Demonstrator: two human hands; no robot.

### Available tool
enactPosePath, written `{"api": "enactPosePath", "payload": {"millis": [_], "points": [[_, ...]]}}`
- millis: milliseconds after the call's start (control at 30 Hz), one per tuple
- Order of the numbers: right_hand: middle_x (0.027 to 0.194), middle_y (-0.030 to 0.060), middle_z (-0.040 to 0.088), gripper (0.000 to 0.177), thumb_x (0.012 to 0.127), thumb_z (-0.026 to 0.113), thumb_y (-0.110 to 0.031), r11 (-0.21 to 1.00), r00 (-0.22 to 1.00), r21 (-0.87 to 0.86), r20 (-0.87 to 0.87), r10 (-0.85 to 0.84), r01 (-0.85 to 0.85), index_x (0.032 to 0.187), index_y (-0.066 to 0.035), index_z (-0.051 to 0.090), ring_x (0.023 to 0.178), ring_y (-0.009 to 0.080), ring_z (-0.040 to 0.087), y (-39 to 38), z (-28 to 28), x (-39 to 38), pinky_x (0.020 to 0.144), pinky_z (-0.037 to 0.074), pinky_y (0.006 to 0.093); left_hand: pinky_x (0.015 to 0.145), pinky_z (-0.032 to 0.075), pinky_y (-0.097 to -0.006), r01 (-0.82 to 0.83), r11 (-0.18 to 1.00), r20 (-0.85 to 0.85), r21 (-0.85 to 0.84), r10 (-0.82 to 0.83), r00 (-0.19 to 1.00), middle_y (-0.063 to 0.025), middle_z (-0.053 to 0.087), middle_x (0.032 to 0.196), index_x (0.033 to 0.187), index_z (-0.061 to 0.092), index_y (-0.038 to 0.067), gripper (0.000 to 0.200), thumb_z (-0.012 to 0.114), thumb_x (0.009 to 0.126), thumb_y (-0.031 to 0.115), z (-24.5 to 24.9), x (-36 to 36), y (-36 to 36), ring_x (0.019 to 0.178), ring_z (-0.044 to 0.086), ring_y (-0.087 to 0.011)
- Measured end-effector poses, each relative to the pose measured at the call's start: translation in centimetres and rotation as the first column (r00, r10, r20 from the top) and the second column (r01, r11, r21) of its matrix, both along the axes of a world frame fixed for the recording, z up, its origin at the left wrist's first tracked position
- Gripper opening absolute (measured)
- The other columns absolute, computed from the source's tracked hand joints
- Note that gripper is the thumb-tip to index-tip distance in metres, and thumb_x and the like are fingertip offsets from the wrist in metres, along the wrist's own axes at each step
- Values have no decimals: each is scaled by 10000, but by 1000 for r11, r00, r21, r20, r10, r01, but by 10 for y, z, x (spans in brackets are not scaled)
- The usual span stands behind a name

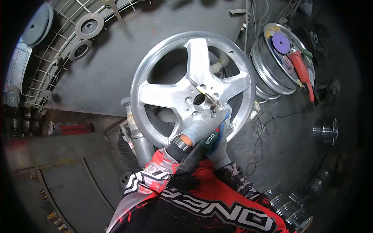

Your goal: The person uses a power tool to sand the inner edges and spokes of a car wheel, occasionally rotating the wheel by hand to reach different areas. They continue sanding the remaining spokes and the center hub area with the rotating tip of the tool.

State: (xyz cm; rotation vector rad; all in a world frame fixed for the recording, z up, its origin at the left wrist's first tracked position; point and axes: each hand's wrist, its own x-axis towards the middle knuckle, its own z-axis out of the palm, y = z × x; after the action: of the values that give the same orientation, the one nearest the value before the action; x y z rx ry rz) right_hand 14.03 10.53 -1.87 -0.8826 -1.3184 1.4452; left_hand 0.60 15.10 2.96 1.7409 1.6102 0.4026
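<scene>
die grinder (210,140): black and green body marked "dca", held in both gloved hands, angled up and to the left. its thin bit (204,95) sits at the hub of the alloy wheel (198,58), just above the centre bore, beyond the fingertips; contact with the metal cannot be confirmed.

left hand (200,130): grey glove, fingers clenched around the front end of the grinder, close behind the collet. right hand (218,152): grey glove, fingers wrapped around the grinder body just behind the left hand.

alloy wheel: five spokes, bright metal, standing nearly upright facing the camera, directly ahead of both hands. it is carried on a metal stand (138,139), below and left of the fingers.

right of the fingers, well apart: a second rim (262,66) leaning against the wall, with a red angle grinder (301,66) and a purple disc (280,42) lying in it. a black cable (264,126) trails on the floor near the right hand. far left of the fingers, grinding discs (89,25) hang on a wire grid (46,73). further rims (291,211) lie lower right.
</scene>
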Motion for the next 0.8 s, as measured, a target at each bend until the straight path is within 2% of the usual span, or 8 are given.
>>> {"api": "enactPosePath", "payload": {"millis": [33,67,133,267,367,433,533,800], "points": [[1270,130,557,447,1031,483,-280,916,930,401,333,-155,10,1380,-8,423,1161,247,574,2,-2,3,1021,453,357,889,501,-446,-164,973,35,-161,172,985,-318,658,1071,1131,640,-75,839,486,871,708,12,3,2,1045,638,-448],[1270,130,557,447,1031,483,-280,915,931,404,333,-148,1,1380,-8,423,1161,247,574,3,-6,6,1021,453,357,893,499,-447,-311,894,41,-322,341,939,-319,659,1067,1126,649,-68,829,485,874,704,19,4,4,1046,637,-449],[1404,202,427,895,805,773,-215,948,930,269,361,65,-171,1481,38,244,1271,305,495,3,-6,9,1043,430,393,908,493,-447,-337,893,37,-299,364,931,-331,651,1081,1127,644,-81,846,476,874,709,22,5,-4,1061,632,-450],[1407,211,419,938,809,772,-226,932,979,-319,-165,123,-171,1493,48,192,1287,316,477,-4,7,-4,1067,410,412,941,477,-450,-333,920,108,-205,360,927,-348,638,1101,1138,631,-109,883,455,875,714,21,6,-6,1084,625,-447],[1409,210,416,947,822,765,-233,972,991,-192,-15,131,-132,1498,44,162,1294,313,465,1,8,2,1085,394,415,945,474,-449,-303,889,-11,-344,319,948,-349,637,1105,1146,632,-104,885,446,874,717,21,4,5,1095,618,-449],[1409,202,418,887,853,737,-240,976,948,180,312,62,-123,1492,42,192,1300,305,457,1,-4,8,1094,386,406,945,475,-449,-330,895,13,-300,350,937,-346,641,1092,1144,636,-94,872,452,874,715,9,6,1,1096,618,-450],[1404,205,423,856,871,717,-270,969,919,178,382,93,-172,1486,49,215,1301,304,453,-7,-13,9,1097,381,405,945,475,-451,-368,897,52,-243,391,919,-340,643,1085,1156,635,-73,848,467,874,709,17,3,-12,1091,617,-454],[1441,200,388,748,935,629,-231,943,963,-229,-181,202,-241,1483,62,214,1316,317,439,-10,13,-5,1117,351,404,942,475,-470,-326,911,49,-251,348,936,-333,616,1151,1255,576,-41,844,465,880,707,8,-3,-21,1070,617,-466]]}}
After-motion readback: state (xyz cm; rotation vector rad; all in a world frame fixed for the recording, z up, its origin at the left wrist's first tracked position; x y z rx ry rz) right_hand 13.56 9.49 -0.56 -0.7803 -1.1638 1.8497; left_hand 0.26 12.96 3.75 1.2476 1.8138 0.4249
